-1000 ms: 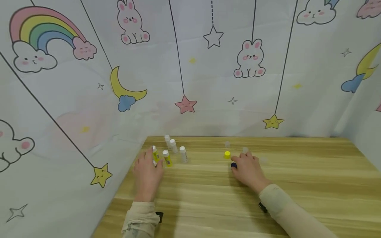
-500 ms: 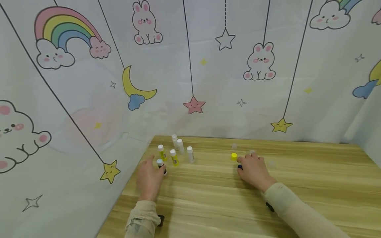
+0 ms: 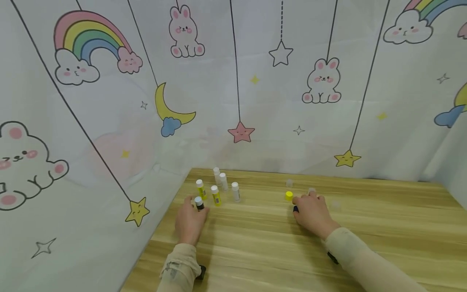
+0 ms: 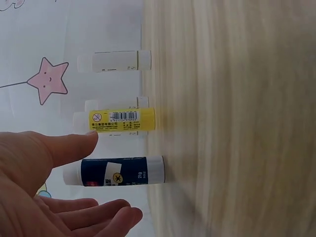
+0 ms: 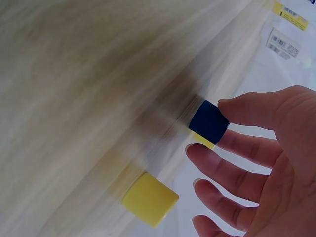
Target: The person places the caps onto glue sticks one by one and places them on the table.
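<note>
Dark blue glue stick: one, upright on the table near its left edge, between the thumb and fingers of the left hand; white top; lower part hidden by that hand in the head view, label legible only in part from the left wrist.
Left hand: thumb and fingers extended and parted around the stick; no grip seen.
Dark blue cap: one, on the table at the right; mostly covered in the head view.
Right hand: thumb and forefinger pinching this cap, other fingers loosely spread; forefinger tip hidden behind the cap.
Yellow caps: one just beside the right hand; a yellow sliver behind the dark blue cap, the rest concealed.
Translucent caps: three, faint; one partly behind the right hand.
Yellow glue sticks: two, upright, white-topped.
White glue sticks: three, upright; rear pair overlapping.
Backdrop: printed cloth; rabbit at left cut off.
Change: half a second ago the dark blue stick's base showed beside the left thumb; now covered. Right hand unchanged at its cap.
</note>
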### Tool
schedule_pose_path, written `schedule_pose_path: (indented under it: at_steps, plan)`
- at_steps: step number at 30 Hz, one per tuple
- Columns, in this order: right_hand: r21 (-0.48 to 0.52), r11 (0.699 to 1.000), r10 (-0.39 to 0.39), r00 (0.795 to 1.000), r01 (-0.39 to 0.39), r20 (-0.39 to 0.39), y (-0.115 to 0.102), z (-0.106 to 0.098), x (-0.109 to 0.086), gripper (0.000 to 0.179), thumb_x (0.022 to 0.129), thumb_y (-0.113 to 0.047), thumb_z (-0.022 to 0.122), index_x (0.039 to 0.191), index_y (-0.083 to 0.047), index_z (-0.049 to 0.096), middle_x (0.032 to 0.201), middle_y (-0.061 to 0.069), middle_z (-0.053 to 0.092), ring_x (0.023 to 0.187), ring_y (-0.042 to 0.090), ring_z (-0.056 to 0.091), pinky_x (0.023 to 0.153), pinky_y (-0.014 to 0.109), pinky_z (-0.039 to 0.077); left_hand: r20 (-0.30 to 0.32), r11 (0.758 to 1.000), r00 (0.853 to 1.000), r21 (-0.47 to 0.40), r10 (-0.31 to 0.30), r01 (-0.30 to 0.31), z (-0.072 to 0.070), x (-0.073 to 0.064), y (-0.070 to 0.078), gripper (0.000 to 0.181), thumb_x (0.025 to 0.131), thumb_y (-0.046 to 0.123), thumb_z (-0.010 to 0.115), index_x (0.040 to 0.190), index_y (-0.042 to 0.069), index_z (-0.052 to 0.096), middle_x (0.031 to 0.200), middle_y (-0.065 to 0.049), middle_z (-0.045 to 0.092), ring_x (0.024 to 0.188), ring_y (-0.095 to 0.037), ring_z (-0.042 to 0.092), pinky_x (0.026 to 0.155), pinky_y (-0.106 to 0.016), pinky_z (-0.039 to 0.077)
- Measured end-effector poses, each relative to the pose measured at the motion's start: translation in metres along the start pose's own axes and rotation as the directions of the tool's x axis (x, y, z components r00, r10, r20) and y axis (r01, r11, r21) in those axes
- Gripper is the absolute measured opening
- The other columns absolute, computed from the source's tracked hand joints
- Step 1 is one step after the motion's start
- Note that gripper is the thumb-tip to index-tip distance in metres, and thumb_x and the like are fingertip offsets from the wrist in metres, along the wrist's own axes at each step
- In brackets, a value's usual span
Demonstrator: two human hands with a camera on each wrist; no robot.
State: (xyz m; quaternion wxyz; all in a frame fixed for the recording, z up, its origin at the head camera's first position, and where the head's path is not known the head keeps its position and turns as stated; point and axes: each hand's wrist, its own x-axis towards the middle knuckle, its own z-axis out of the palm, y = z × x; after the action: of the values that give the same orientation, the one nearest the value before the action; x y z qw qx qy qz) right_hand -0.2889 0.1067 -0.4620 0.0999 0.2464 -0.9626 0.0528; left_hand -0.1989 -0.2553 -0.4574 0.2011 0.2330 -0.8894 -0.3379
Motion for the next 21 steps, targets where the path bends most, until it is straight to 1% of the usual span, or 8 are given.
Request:
schedule_pose_path:
  at_steps: [3,7,9,14,18,21]
  plan:
    - [0.000,1.000,0.001,1.000,-0.001,-0.008,0.000,0.000,0.000,0.018,0.084,-0.024,0.080,0.100,-0.015,0.074,0.089,0.007,0.070,0.081,0.030,0.051,0.069,0.056,0.043,0.003,1.000,1.000,-0.026,-0.018,0.018,0.002,0.001,-0.002,0.066,0.083,0.028,0.085,0.133,-0.004,0.055,0.118,-0.027,0.065,0.102,-0.041,0.065,0.080,-0.053,0.051]
    - [0.000,1.000,0.007,1.000,-0.007,-0.006,-0.001,0.001,0.000,0.015,0.084,-0.023,0.080,0.095,-0.016,0.074,0.089,0.006,0.070,0.080,0.029,0.052,0.069,0.055,0.042,0.002,0.999,1.000,-0.035,-0.005,0.005,0.003,0.002,-0.004,0.051,0.083,0.025,0.084,0.116,-0.006,0.063,0.106,-0.022,0.069,0.093,-0.037,0.066,0.076,-0.050,0.051]
    - [0.002,1.000,0.009,1.000,-0.009,-0.001,-0.002,0.001,0.000,0.013,0.084,-0.022,0.079,0.094,-0.016,0.074,0.089,0.006,0.071,0.081,0.029,0.052,0.071,0.056,0.042,0.003,0.999,1.000,-0.037,0.005,-0.005,0.003,0.003,-0.005,0.046,0.082,0.023,0.085,0.111,-0.006,0.065,0.103,-0.020,0.070,0.091,-0.037,0.066,0.076,-0.051,0.051]
    - [0.004,1.000,0.008,1.000,-0.008,-0.015,-0.004,0.000,0.002,0.008,0.084,-0.019,0.079,0.089,-0.016,0.073,0.087,0.005,0.072,0.081,0.030,0.054,0.074,0.059,0.043,0.017,0.998,1.000,-0.062,-0.009,0.010,0.005,0.008,-0.007,0.043,0.082,0.020,0.084,0.113,-0.005,0.067,0.105,-0.019,0.072,0.097,-0.038,0.067,0.081,-0.051,0.051]
    - [0.001,1.000,0.012,0.999,-0.012,-0.035,-0.005,-0.001,0.004,0.008,0.082,-0.019,0.080,0.084,-0.017,0.072,0.085,0.004,0.071,0.079,0.029,0.052,0.073,0.057,0.042,0.032,0.993,0.999,-0.110,-0.036,0.040,0.007,0.013,-0.010,0.040,0.082,0.018,0.083,0.113,-0.003,0.069,0.106,-0.019,0.072,0.099,-0.037,0.067,0.084,-0.051,0.051]
    - [0.012,1.000,0.012,0.999,-0.012,-0.033,-0.008,-0.002,0.003,0.007,0.082,-0.018,0.079,0.082,-0.018,0.072,0.083,0.003,0.071,0.077,0.029,0.050,0.072,0.057,0.041,0.039,0.988,0.998,-0.140,-0.058,0.063,0.007,0.015,-0.014,0.037,0.082,0.014,0.084,0.112,-0.003,0.070,0.106,-0.020,0.072,0.099,-0.037,0.067,0.085,-0.051,0.051]
